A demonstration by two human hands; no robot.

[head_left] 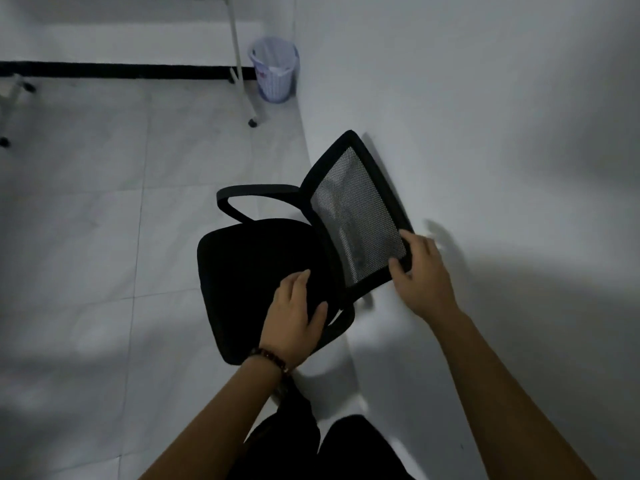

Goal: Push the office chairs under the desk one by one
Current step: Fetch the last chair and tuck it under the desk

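Observation:
A black office chair stands close below me, its padded seat (249,271) dark and its mesh backrest (356,209) leaning against the white wall. My left hand (294,323), with a bead bracelet at the wrist, lies over the near armrest and the seat's edge, thumb hooked round the armrest. My right hand (422,275) holds the near corner of the backrest frame, fingers curled over its rim. The far armrest (256,192) curves out to the left. A white desk leg (237,50) with a black caster rises at the top; the desk top is out of view.
A pale plastic waste bin (275,69) stands in the corner by the wall (485,98). A black strip (121,71) runs along the floor's far edge. Another white leg on casters (14,95) shows at far left. Grey floor tiles spread to the left.

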